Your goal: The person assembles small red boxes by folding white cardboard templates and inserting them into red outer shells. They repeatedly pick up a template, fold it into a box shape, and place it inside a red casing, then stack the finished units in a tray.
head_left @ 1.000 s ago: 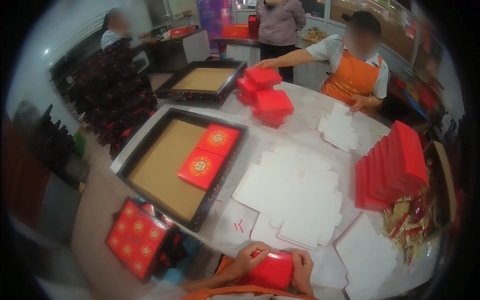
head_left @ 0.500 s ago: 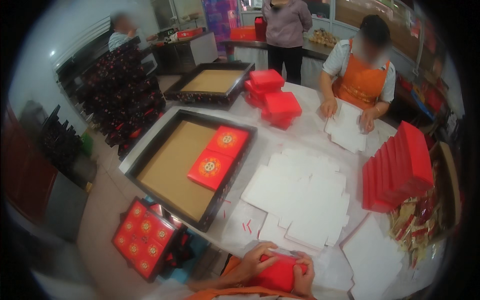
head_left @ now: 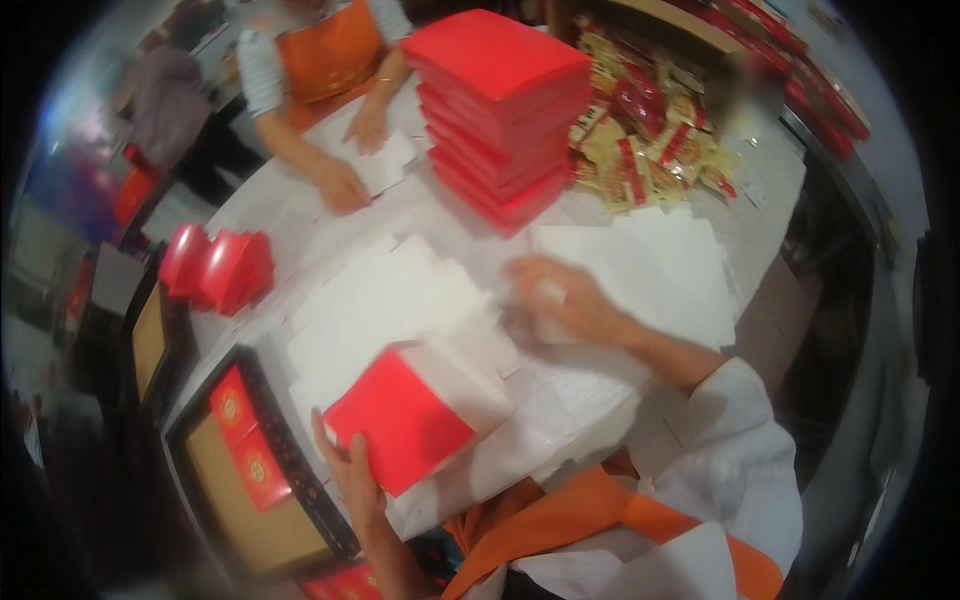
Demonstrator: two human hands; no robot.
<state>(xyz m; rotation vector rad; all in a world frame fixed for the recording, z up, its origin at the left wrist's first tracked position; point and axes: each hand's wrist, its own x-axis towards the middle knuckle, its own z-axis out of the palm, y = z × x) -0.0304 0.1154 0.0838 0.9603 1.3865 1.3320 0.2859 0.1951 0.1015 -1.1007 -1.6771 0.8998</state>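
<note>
Two trays stand at the left: the farther tray (head_left: 148, 345) shows its tan bottom, while a small pile of red boxes (head_left: 217, 268), shiny and closed, sits just right of it. Nearer, the black tray (head_left: 300, 455) holds two patterned boxes (head_left: 258, 467), red with round gold emblems, end to end along its right side, and tan bottom shows beside them. Farther back, a co-worker (head_left: 335, 50) in an orange apron has both hands on a white sheet (head_left: 385, 165).

The left hand (head_left: 352, 468) has its fingers clamped on the left edge of the open box (head_left: 400, 420), with the thumb over its red face. This box is tilted, low over the middle of the tabletop (head_left: 775, 200), plain red on the face, with a blurred white panel spread to its right. Behind it lie overlapping white cardboard pieces (head_left: 375, 300).

Next comes a tall stack of red boxes (head_left: 500, 110), its layers slightly uneven. The right hand (head_left: 565, 295) is near it, blurred; I cannot tell whether its fingers are apart or together. Gold and red packets (head_left: 650, 130) are heaped against a brown carton (head_left: 680, 20), with more white cardboard (head_left: 660, 270) in front.
</note>
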